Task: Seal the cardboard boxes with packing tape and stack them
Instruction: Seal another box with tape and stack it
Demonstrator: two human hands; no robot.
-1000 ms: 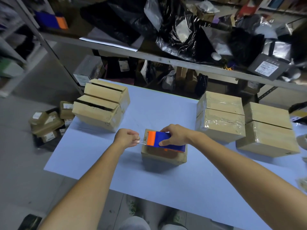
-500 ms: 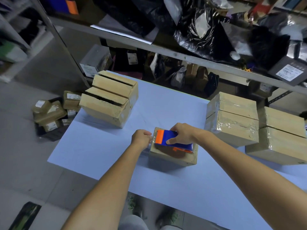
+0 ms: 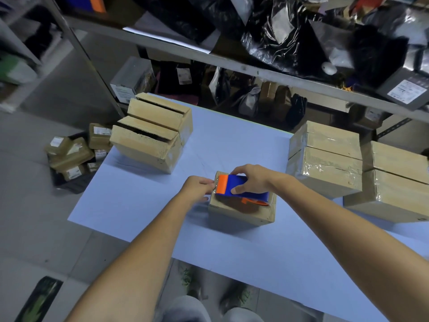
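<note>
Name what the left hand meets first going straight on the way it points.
Probably the tape dispenser: its orange end lies directly ahead of the left hand, which pinches the tape end.

The tape dispenser (image 3: 241, 189) sits on the small box (image 3: 243, 211), between 2 open boxes (image 3: 151, 133) left and taped boxes (image 3: 325, 159) right.

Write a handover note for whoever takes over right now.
Hands: left hand pinches the tape end at the small box's left edge; right hand grips the tape dispenser on top of it.
Done: taped boxes grouped at right.
Left: run tape across the small box, tape the two open boxes back left, stack.
</note>
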